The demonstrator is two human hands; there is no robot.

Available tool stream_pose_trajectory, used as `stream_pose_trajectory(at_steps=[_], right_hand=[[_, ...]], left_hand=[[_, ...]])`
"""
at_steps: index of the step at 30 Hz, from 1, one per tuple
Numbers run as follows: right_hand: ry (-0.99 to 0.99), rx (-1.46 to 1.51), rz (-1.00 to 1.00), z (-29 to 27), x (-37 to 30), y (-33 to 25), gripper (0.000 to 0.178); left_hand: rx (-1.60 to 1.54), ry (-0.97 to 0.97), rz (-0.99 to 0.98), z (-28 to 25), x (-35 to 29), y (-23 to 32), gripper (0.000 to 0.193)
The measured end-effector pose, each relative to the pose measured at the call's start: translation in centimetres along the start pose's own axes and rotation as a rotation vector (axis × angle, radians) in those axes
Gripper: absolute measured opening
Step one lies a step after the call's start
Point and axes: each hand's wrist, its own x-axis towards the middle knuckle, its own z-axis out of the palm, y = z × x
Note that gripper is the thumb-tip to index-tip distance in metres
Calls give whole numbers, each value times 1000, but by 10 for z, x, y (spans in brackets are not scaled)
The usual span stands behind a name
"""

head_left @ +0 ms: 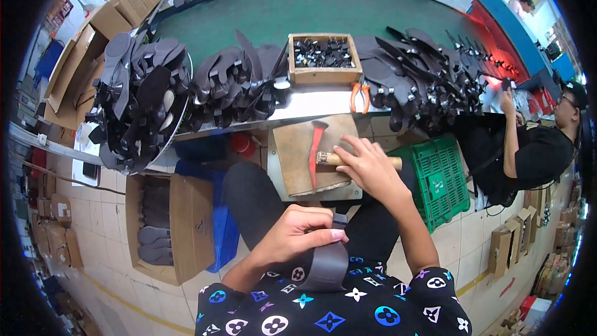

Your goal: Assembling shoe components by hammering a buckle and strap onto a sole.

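Observation:
My left hand (295, 233) is closed near my lap, thumb on top, pinching a dark grey shoe sole (329, 266) that curves down against my shirt. Ahead of it, a hammer (316, 149) with a red head lies on a worn board (289, 149) between my knees. Its wooden handle points right, and my right hand (373, 167) is curled over that handle. The handle's end sticks out past my palm. Just beyond the board, orange-handled pliers (359, 98) rest at the bench edge.
A wooden box (326, 76) of small black pieces stands on the green bench (236, 18), with heaps of dark soles (233, 81) either side. A green crate (438, 177) stands right, a cardboard box (189, 227) of soles left. A co-worker (528, 143) sits at far right.

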Motion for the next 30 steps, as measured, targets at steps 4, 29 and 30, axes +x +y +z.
stream_pose_trajectory(at_steps=[4,29,30], right_hand=[[-2,603,-19,-7,-11,-25,39],[537,1033,688,-27,-76,-15,38],[561,1089,685,-24,-77,-15,36]], left_hand=[[-111,58,-110,12,-2,-4,19],[1147,1568,469,-178,43,58,27],[1219,1533,326,-203,40,51,29]])
